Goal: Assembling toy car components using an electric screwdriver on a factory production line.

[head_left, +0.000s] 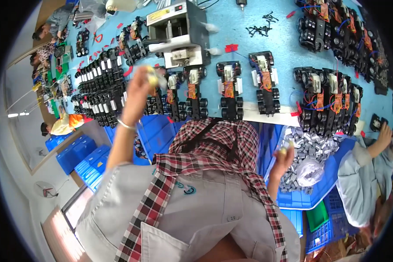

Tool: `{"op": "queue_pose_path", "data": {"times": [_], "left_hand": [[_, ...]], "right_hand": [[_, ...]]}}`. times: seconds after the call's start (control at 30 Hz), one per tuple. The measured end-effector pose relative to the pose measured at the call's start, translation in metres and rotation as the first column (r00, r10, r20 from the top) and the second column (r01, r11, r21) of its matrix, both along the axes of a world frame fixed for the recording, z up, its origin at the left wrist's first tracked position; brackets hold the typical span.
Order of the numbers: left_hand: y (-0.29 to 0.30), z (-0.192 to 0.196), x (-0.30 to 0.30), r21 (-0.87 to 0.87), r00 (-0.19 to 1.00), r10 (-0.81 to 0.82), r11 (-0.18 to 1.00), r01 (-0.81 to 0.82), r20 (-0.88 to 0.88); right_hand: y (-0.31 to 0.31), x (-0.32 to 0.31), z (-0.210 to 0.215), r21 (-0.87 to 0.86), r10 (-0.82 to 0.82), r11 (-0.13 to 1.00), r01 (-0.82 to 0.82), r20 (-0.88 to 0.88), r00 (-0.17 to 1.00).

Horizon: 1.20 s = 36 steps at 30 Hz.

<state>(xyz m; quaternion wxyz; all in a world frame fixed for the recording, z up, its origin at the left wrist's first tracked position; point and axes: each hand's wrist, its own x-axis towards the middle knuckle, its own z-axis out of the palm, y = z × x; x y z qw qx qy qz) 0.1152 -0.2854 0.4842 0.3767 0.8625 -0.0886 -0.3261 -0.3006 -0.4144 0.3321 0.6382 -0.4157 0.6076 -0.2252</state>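
My left hand (137,89) is raised over the near edge of the bench, left of the machine (179,35). Its fingers are closed in a pinch, yellow at the tips, with a pale blurred piece between them. Below it stand toy truck chassis (192,90) with black wheels and orange circuit boards. My right hand (282,162) is beside a blue bin (308,201) of silver-grey plastic parts (305,159). Its fingers are drawn together, also with yellow tips; what they hold, if anything, is too small to name.
More chassis stand in rows at left (98,83) and right (329,102). Small black parts (262,27) lie loose behind. A co-worker's hand (383,139) touches a black part at far right. Blue crates (76,155) stand at lower left.
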Motion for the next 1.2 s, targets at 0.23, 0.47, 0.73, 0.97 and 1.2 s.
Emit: {"op": "queue_pose_path", "data": {"times": [0.23, 0.47, 0.73, 0.97, 1.2], "left_hand": [[0.066, -0.148, -0.063, -0.380, 0.995, 0.095, 0.921, -0.087, 0.002], [0.070, -0.151, -0.071, -0.359, 0.980, 0.037, 0.933, 0.035, 0.194], [0.081, -0.157, -0.075, -0.509, 0.990, 0.137, 0.854, -0.113, 0.010], [0.065, -0.155, -0.082, -0.317, 0.964, 0.099, 0.948, -0.017, 0.246], [0.055, -0.177, -0.089, -0.441, 0.920, 0.327, 0.808, -0.390, -0.215]], "right_hand": [[0.058, 0.230, 0.024, -0.517, 0.604, 0.581, -0.629, -0.244, 0.759], [0.084, 0.267, -0.004, -0.506, 0.613, 0.518, -0.690, -0.343, 0.712], [0.071, 0.258, -0.017, -0.501, 0.509, 0.739, -0.451, -0.024, 0.860], [0.086, 0.262, -0.014, 0.103, 0.307, 0.942, -0.319, 0.120, 0.944], [0.086, 0.265, -0.030, 0.104, 0.309, 0.937, -0.335, 0.208, 0.928]]}}
